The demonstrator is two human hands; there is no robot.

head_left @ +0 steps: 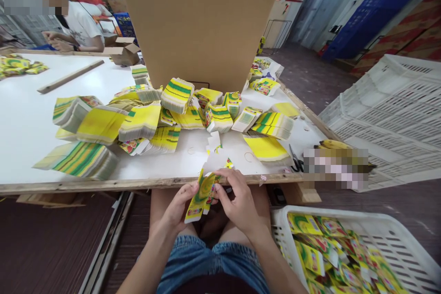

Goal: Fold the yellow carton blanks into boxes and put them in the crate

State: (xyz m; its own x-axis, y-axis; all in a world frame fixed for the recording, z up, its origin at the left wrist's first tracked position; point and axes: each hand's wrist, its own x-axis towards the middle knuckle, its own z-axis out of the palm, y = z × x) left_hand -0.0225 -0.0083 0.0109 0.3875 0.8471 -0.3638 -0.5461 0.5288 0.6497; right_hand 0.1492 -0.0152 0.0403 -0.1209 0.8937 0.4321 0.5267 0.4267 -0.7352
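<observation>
And here I am, looking down through the head feed: the carton [200, 198], yellow and green, is up in both hands over the lap, just at the near edge of the white table [24, 128]. Its long axis runs away from me, leaning a little to the right. The lower end, a narrow pale edge, points back toward the lap; the far end, with pale flaps standing open, points at the table and overlaps its edge in my view. Whether it touches the wood there, I cannot tell.

Left hand [179, 206]: thumb pressed on the near face, pinching the carton's left side, the other fingers mostly lost behind it. Right hand [240, 204]: thumb and forefinger curled in, pinching the right side near the flaps; the remaining fingertips I can't make out. The carton's back is hidden, and its print is too small to read.

Beyond, stacks of flat cartons [139, 121] fan across the table, and a tall cardboard box [203, 18] blocks everything behind it. The white basket [396, 222], down on the right, is cut off by the bottom of the frame. Bananas [329, 145] are partly blurred out, beside scissors [297, 164].
</observation>
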